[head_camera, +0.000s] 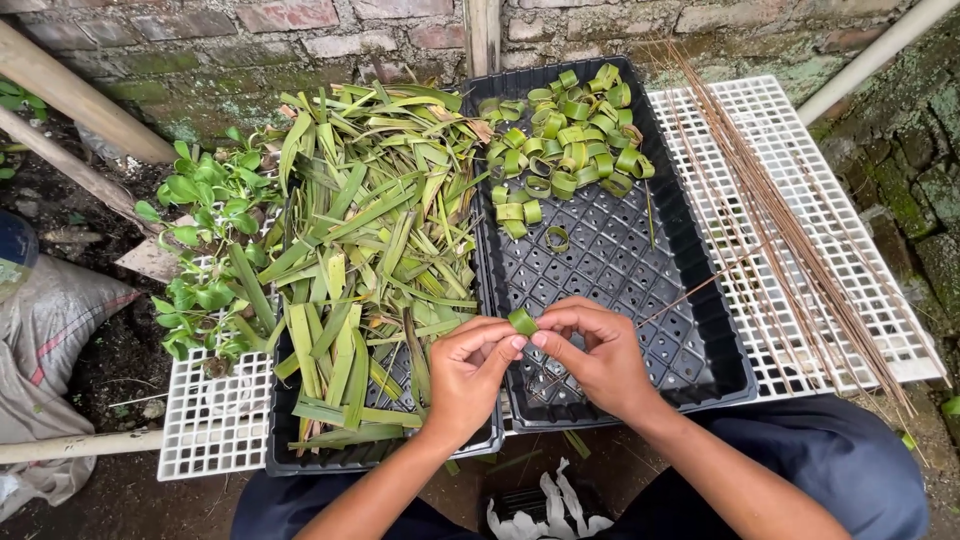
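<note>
Two black plastic trays fill most of the view, set side by side on a white lattice rack (215, 425) that stands against a mossy brick wall (300, 40). Taking the right tray (700, 330) as the landmark: it is a shallow perforated tray, mostly bare, with a heap of green leaf rings (565, 135) piled in its far end and one stray ring (557, 238) lying alone nearer its middle. To its left, touching it edge to edge, the left tray (300, 462) is buried under a loose heap of flat green leaf strips (370, 250), their long axes running mostly from the near edge toward the wall. Farther left of that sit small leafy seedlings (205, 220) on the rack. To the right of the landmark tray, a bundle of thin brown sticks (790, 220) lies on the rack, long axis slanting from the wall down toward the person's right side; one stick (690, 292) reaches across the tray's right rim toward the hands. At the tray's near left corner both hands meet: the left hand (465, 370) and the right hand (600, 360) are together, fingertips pinched from either side on a small folded leaf piece (522, 321), held just above the seam between the two trays. The piece sits between the thumbs, equally near both hands, its short length lying crosswise. Below the tray's near edge, some white crumpled material (545, 510) shows between the person's knees. No packages, labels or signs are visible.
</note>
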